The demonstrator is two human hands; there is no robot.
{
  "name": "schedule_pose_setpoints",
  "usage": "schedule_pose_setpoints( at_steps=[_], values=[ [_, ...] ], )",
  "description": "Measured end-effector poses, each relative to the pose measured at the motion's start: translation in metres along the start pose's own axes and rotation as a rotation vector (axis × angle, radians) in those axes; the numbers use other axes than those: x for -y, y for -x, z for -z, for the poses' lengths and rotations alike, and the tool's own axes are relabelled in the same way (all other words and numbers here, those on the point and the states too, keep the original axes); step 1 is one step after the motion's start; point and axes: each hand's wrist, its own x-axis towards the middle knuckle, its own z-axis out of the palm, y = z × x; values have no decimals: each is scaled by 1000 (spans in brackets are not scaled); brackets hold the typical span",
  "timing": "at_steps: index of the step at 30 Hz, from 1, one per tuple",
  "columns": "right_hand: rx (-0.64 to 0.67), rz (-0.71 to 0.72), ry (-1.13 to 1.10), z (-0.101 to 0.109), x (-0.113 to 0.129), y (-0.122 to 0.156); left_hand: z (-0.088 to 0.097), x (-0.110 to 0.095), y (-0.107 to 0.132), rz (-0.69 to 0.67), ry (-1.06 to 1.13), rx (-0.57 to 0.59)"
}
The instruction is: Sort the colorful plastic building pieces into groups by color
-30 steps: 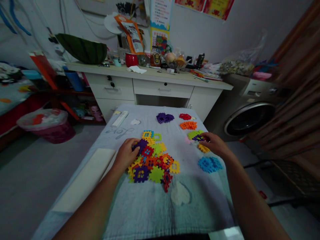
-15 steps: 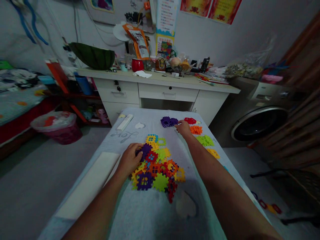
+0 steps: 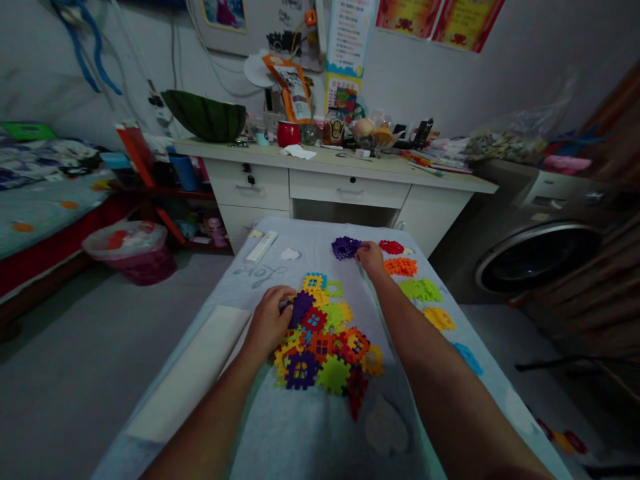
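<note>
The left hand's fingers (image 3: 289, 293) are curled narrowly at a purple notched tile (image 3: 303, 308); whether it is gripped cannot be told, since the inner fingers are hidden. The tile is set on the near-left part of a mixed heap of interlocking plastic tiles (image 3: 323, 347). The right hand (image 3: 370, 257) is placed beyond the heap, its fingers drawn close together at the edge of a purple tile pile (image 3: 346, 247); whether a tile is pinched there cannot be made out.

To the heap's right, red (image 3: 391, 247), orange (image 3: 401, 267), lime-green (image 3: 421, 290) and yellow tile piles (image 3: 440, 319) are ranged, with a blue tile pile (image 3: 467, 358) partly covered by the right forearm.

Beyond the heap to its left, script apparently reading "Love" is printed on the tablecloth (image 3: 263, 273). Farther beyond the heap, on the desk (image 3: 320, 159), an orange pouch (image 3: 290, 87) and a dark-labelled jar (image 3: 334, 127) are seen, their lettering too small to read. Above these, characters on a wall chart (image 3: 350, 40) are blurred, and red-and-yellow certificates (image 3: 465, 23) are cut off by the view's top edge.
</note>
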Motion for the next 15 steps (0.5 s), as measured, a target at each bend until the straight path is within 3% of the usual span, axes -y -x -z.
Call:
schedule_pose_setpoints(
  at_steps=[3,7,11,15],
  values=[
    [88,25,-112,4,0,25,-2,3,0,15,49,-26],
    [460,235,-209,4,12,65,-6,8,-1,43,115,-77],
    [764,600,0,0,33,100,-7,8,-2,78,149,-119],
    [798,817,294,-7,48,126,-7,10,-2,104,153,-131]
  ],
)
